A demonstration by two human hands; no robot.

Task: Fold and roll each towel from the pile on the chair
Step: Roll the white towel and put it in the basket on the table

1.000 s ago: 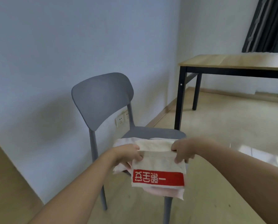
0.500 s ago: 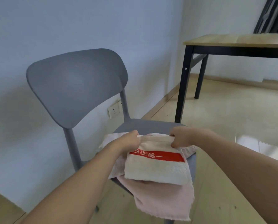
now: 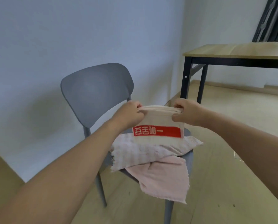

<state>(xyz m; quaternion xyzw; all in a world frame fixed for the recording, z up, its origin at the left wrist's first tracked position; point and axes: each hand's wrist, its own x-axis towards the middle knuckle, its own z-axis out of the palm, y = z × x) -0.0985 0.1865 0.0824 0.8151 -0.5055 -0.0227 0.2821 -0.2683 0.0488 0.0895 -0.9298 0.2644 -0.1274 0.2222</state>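
Note:
A folded cream towel (image 3: pixel 159 122) with a red printed band hangs above the grey chair (image 3: pixel 96 92). My left hand (image 3: pixel 130 113) pinches its top left corner and my right hand (image 3: pixel 186 112) pinches its top right corner, the folded layers stacked between them. Under it, on the seat, lies a pale checked towel (image 3: pixel 143 152), and a pink towel (image 3: pixel 164 177) droops over the seat's front edge.
A wooden table with black legs (image 3: pixel 232 52) stands at the back right, near the chair. A pale wall runs behind the chair. Dark curtains (image 3: pixel 272 18) hang in the top right corner. Wood floor surrounds the chair.
Both hands have lifted the cream towel off the pile so that it hangs upright, red band facing me. The view has pulled back from the chair.

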